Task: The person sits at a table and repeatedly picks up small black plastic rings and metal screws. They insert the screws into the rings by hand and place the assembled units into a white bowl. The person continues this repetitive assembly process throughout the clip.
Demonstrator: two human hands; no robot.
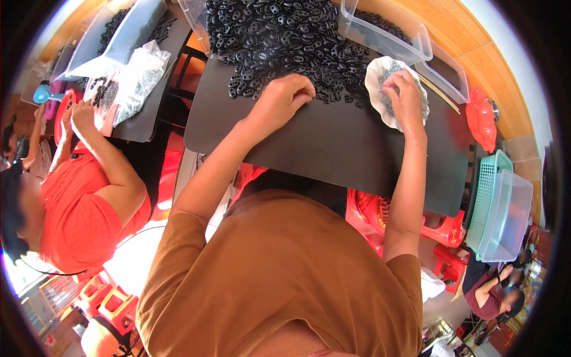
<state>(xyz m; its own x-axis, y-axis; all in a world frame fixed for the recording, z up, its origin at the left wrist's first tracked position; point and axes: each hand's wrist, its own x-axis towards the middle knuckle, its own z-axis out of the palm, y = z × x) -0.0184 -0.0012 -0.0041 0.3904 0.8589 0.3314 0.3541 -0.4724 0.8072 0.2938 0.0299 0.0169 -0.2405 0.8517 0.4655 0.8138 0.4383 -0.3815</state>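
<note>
A large heap of small black plastic parts [285, 41] lies on a black table [333, 149]. My left hand [284, 98] rests at the near edge of the heap, fingers curled down on the parts; what it holds is hidden. My right hand [404, 98] reaches into a white scalloped dish [376, 80] of small grey metal pieces [389, 71], its fingertips pinched among them.
Clear plastic tubs [392, 33] stand behind the dish. A red dish [480, 122] lies at the right edge, with a green basket [485, 202] and a clear bin [511, 214] beside the table. A person in red [83, 202] works at the left table [146, 119] with bags of parts.
</note>
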